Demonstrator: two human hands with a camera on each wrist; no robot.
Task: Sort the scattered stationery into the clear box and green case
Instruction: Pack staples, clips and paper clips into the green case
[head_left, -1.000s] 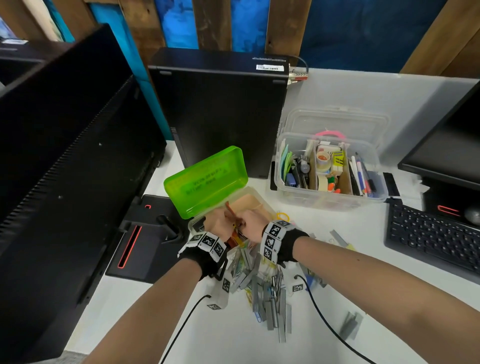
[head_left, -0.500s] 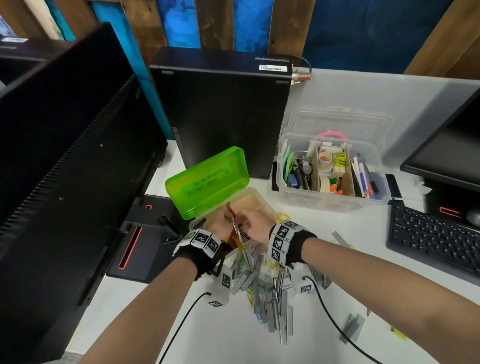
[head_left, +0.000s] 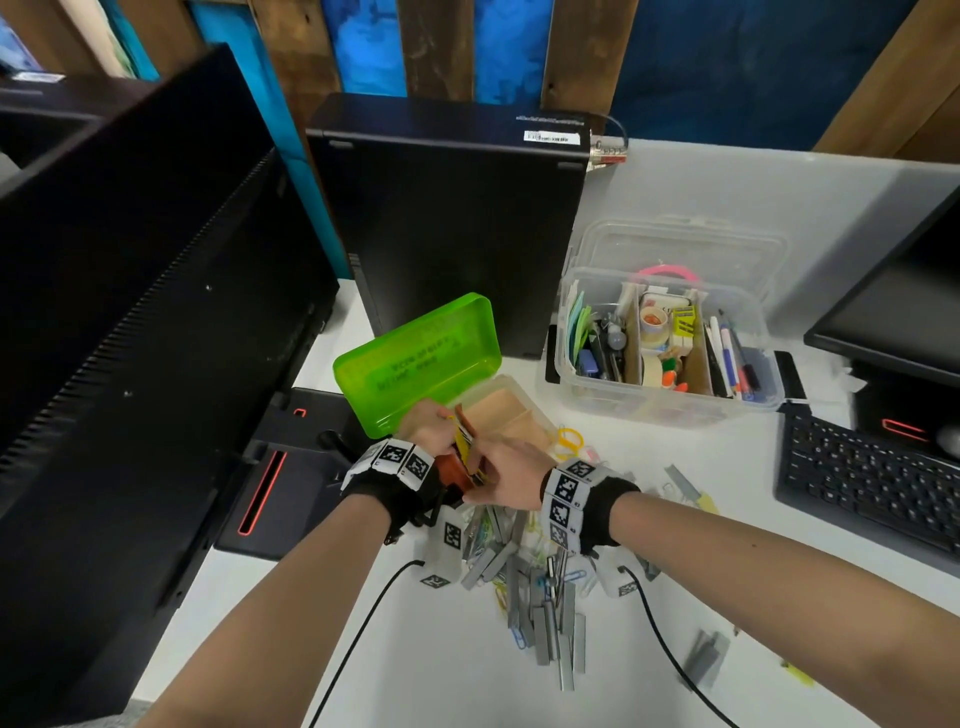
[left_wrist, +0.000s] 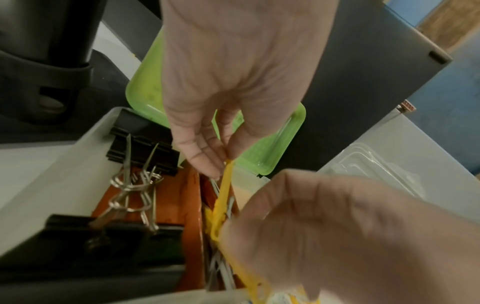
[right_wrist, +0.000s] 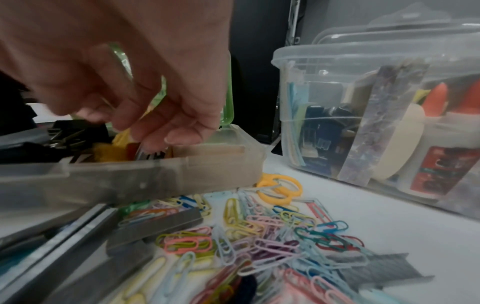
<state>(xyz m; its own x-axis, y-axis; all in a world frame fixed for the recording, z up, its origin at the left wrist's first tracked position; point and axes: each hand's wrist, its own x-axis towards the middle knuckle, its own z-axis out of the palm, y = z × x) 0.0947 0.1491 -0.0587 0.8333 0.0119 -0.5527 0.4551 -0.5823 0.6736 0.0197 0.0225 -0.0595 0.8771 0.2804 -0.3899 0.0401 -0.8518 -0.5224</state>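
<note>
Since the earlier frames, both hands have stayed over the green case (head_left: 415, 358), and a yellow strip (left_wrist: 223, 197) now stands up between them. Left hand (left_wrist: 233, 82) pinches the strip's upper end between thumb and fingertips. Right hand (head_left: 506, 470) has curled fingers reaching into the case's tray (right_wrist: 155, 174); whether it grips anything cannot be told. Black binder clips (left_wrist: 142, 148) lie in the tray's left compartment. Paper clips (right_wrist: 259, 236) and staple strips (head_left: 550, 623) lie scattered on the bench (head_left: 727, 571) near the case. Clear box (head_left: 665, 343) stands far right, open.
</note>
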